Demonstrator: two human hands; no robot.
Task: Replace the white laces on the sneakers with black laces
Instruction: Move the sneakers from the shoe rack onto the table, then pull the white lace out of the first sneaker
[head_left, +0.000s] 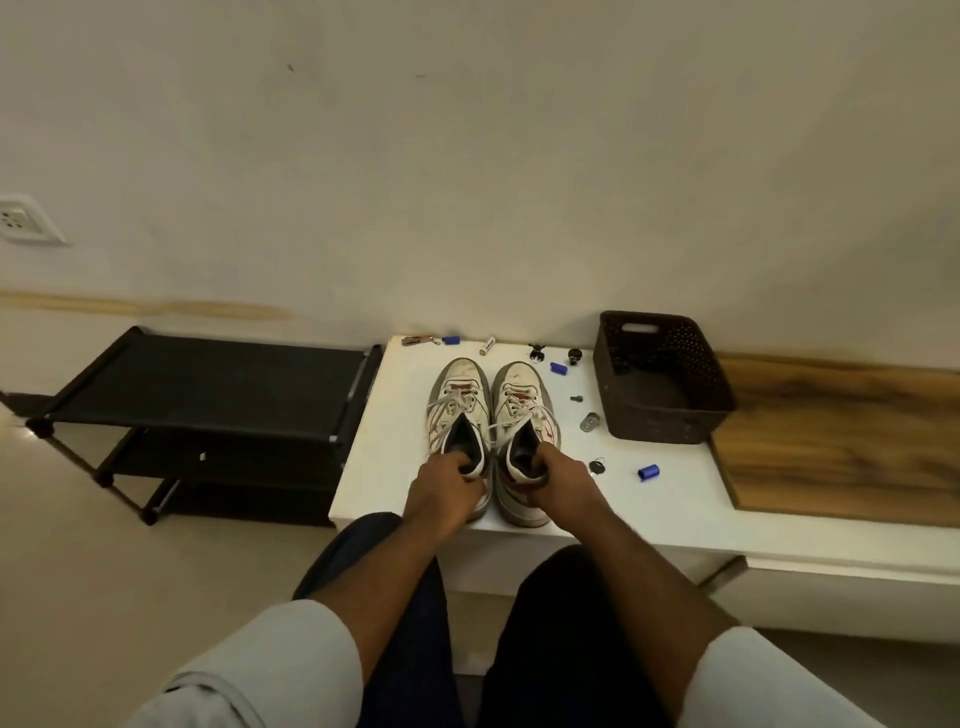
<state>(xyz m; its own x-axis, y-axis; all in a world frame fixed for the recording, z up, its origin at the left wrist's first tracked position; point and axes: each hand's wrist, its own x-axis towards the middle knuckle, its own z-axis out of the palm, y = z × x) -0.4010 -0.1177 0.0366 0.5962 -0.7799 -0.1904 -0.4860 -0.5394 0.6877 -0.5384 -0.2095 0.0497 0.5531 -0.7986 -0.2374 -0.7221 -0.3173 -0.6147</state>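
Plainly, the job stands at its very start. The low white worktop (395, 483) lies under both grips, against the pale wall, and the black open-frame shoe rack (208, 395) stands well out to the left of the left grip. Beyond and to the right of the right grip sits the dark brown perforated plastic basket (670, 410), its inside mostly in shadow; whether any black laces lie in it cannot be told, and none show elsewhere.

The pair of worn white-and-grey sneakers (462, 379) stands side by side on the worktop, toes to the wall, heels toward the person. The left grip (441, 493) is curled over the heel collar of the left shoe, and the right grip (558, 483) is curled over the collar of the right shoe, so each clamps on a heel.

The white laces (498, 427) are threaded through the eyelets, loose ends trailing between the two tongues, ahead of the grips. So the step in hand seems to be settling the shoes before any unlacing.

The next move likely calls for letting go of one heel, steadying that shoe with the other grip, and drawing the lace out eyelet by eyelet from the top.

Small blue cylinders (648, 473) and other oddments lie scattered to the right of the right grip, and may snag a trailing lace.
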